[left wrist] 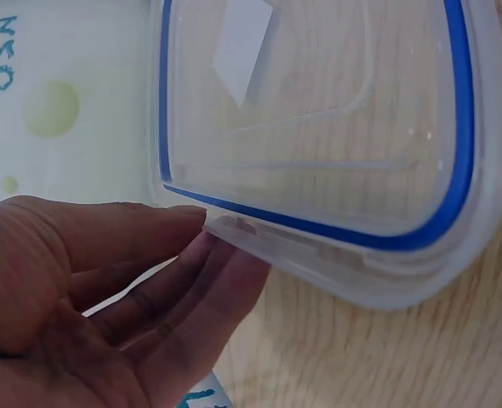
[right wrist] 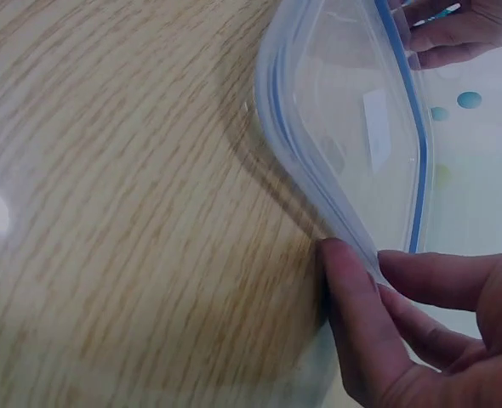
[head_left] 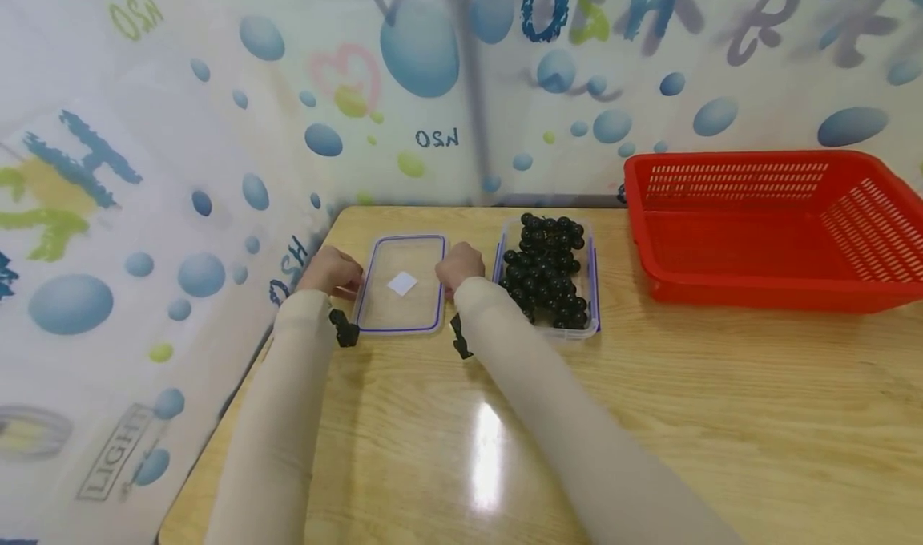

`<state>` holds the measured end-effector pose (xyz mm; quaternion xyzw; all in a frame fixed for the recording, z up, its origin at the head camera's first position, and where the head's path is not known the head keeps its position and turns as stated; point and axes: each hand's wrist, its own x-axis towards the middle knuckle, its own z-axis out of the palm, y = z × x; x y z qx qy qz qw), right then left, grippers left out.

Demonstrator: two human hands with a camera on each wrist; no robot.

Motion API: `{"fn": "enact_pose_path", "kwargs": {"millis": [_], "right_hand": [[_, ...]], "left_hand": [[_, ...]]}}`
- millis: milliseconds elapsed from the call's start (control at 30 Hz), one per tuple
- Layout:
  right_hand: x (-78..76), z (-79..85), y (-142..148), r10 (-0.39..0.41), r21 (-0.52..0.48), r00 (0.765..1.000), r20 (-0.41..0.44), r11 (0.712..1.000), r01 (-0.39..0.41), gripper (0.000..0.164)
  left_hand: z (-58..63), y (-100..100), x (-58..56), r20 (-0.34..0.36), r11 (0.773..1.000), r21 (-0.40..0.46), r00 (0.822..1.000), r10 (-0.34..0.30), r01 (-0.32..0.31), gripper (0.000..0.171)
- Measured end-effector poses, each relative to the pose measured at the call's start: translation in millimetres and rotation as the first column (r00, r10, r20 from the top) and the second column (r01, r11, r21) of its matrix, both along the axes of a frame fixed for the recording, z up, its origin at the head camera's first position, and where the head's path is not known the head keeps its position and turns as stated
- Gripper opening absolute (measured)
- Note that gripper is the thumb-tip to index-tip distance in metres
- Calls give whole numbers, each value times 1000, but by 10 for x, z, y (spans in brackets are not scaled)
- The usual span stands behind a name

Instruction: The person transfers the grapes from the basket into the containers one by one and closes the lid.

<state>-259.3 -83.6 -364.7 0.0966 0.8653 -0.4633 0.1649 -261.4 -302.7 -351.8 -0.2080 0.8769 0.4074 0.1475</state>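
A red plastic basket [head_left: 779, 292] with slotted sides stands at the right rear of the wooden table [head_left: 757, 417], near the back wall [head_left: 591, 164]. A streak of glare [head_left: 486, 457] lies on the pale, grained tabletop. The back wall and left wall [head_left: 216, 401] bear blue bubbles [head_left: 421, 52], green spots [head_left: 411, 163] and mirrored letters [head_left: 652, 0]. A pink heart [head_left: 369, 64] shows on the back wall; the boxed word "LIGHT" [head_left: 115, 453] sits low on the left one.

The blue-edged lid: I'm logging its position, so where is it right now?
In the head view, the blue-edged lid is left of centre, held between the left hand and right hand, left of the clear container of black grapes.
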Motion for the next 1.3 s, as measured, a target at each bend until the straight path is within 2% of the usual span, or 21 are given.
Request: {"fn": "enact_pose_path", "kwargs": {"millis": [200,333,667,767,867,967,1033,1133,1300], "right_hand": [[-30,65,21,1,53,999,-52,999,2,14],[-66,141,54,18,49,997,-71,999,-15,11],[-138,392,263,30,-92,999,-32,995,-33,10],[-140,484,358,34,-160,999,-32,986,-39,10],[-139,591,509,46,-258,999,-28,965,-52,9],[-140,717,720,59,-344,998,1,937,-55,16],[-147,794,876,56,-369,998,22,929,-44,19],[-156,871,1104,65,-370,998,26,928,-51,18],[-111,932,1431,98,-323,995,7,942,-90,20]], "left_hand": [[76,43,-11,-54,999,-37,999,3,-5,29],[144,55,-7,-90,998,-58,996,2,-7,26],[356,111,22,-160,999,26,987,-32,36,25],[438,133,54,-177,997,48,983,-59,68,25],[512,176,92,-202,992,80,976,-84,102,26],[576,286,110,-228,986,115,969,-91,120,25],[619,394,115,-245,980,145,965,-98,137,24],[681,579,115,-265,969,187,958,-110,163,23],[764,868,141,-282,953,223,950,-136,203,21]]}}
